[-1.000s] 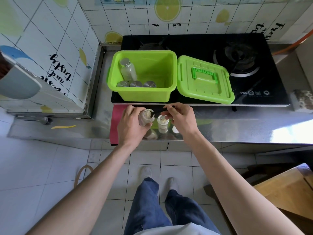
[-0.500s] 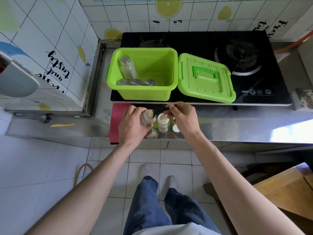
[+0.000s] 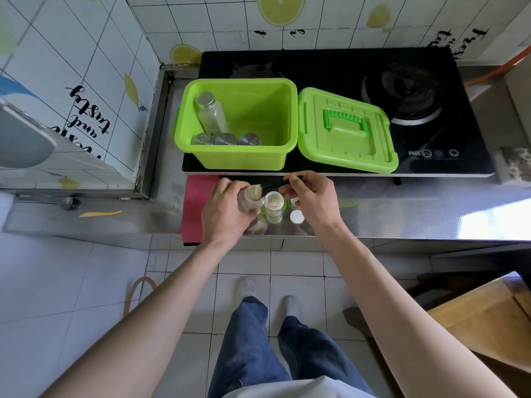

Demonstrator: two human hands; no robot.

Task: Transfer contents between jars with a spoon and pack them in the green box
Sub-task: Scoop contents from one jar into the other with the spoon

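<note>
Left hand [image 3: 225,209] grips a tilted jar [image 3: 252,198]; right hand [image 3: 313,199] pinches what seems a spoon [image 3: 276,185] at its mouth.

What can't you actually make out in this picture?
All in the head view:
1. The held jar's body: the left hand wraps around it.
2. The spoon's bowl, sunk in that jar's mouth; the handle's end is inside the right hand.
3. The three capped jars in the green box: its front wall hides all but the caps.
4. What the grains are: too small.
</note>
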